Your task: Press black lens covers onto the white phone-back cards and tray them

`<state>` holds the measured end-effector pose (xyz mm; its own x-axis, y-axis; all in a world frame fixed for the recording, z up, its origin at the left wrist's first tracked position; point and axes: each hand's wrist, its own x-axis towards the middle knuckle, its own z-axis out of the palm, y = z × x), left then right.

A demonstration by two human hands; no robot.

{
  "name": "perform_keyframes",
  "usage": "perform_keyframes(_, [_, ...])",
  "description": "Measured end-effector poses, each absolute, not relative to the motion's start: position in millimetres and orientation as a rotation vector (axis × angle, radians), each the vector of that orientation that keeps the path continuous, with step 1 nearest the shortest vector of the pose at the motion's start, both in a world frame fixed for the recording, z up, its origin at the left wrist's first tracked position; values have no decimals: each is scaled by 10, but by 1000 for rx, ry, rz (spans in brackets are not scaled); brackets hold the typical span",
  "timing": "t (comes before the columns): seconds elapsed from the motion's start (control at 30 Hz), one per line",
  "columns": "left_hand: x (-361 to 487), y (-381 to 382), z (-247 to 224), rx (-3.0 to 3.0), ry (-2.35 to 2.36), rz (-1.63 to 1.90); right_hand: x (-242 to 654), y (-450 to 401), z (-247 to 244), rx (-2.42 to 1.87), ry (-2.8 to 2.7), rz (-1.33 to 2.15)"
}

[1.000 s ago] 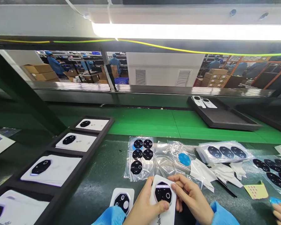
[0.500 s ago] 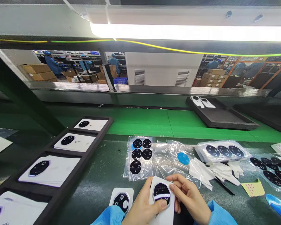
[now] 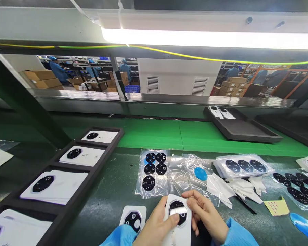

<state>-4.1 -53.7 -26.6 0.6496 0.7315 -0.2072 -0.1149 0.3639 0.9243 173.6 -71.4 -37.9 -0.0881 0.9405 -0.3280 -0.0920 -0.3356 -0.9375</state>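
My left hand (image 3: pixel 154 223) and my right hand (image 3: pixel 206 213) both hold a white rectangular card (image 3: pixel 176 235) upright at the bottom centre. It carries a black octagonal camera-lens cover (image 3: pixel 177 209), with a bright glare across it. My left thumb presses on the cover's lower part, and my right fingertips rest on its upper right. Just left of my left hand lies a second white card with a black lens cover (image 3: pixel 132 220). Beyond my hands is a clear plastic bag (image 3: pixel 154 171) holding several black lens covers, with a blue film disc (image 3: pixel 200 173) on the plastic beside it.
A dark slotted tray (image 3: pixel 91 160) holds several white cards at left. A clear-wrapped stack of covers (image 3: pixel 240 166), white film scraps (image 3: pixel 242 188), a yellow note (image 3: pixel 276 206) and a blue film piece (image 3: pixel 304 225) lie at right. Beyond is a green conveyor (image 3: pixel 154 135).
The glare on the lens cover has shifted as my hands tilt the card slightly. Another person's hand at the lower right edge has left view, and the blue film piece lies there.
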Motion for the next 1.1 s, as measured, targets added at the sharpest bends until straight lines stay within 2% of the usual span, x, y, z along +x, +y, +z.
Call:
perform_keyframes(0.3, [7,-564,-294,1016,706,674,1678,-771,46,-1396,-1113,1569])
perform_keyframes(0.83, [-14,-437,-253,1365,976,624,1542,-863,-50,-1376,-1097,1419])
perform_keyframes(1.1, [56,-464,-247,1341,1054,748,1439,-877,-78,-1372,-1090,1335])
